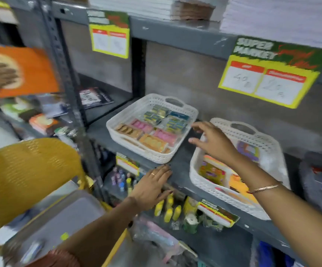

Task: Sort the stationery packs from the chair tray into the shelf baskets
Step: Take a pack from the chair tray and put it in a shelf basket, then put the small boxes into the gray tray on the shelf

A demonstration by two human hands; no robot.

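**White baskets on the shelf, both hands empty**

White lattice plastic makes up the two shelf baskets seen from the head camera. The left basket (152, 130) sits toward the front edge of the grey shelf (179, 166), with flat stationery packs (152, 132) in gold, pink, orange and blue lying in rows. The right basket (239, 168) overhangs the front edge and holds brighter, larger packs.

These packs look light, thin and film-wrapped, so probably slippery and a little flexible; a pinch across the short edges, thumb on top, should serve better than a grab from above.

The right hand (214, 143) hovers over the gap between the baskets, fingers spread and slack, holding nothing. The left hand (152, 185) lies flat, palm down, on the shelf's front edge below the left basket, also empty.

At the lower left, the grey tray (63, 218) rests on the yellow chair (27, 170); what remains on it is blurred, perhaps one small item.
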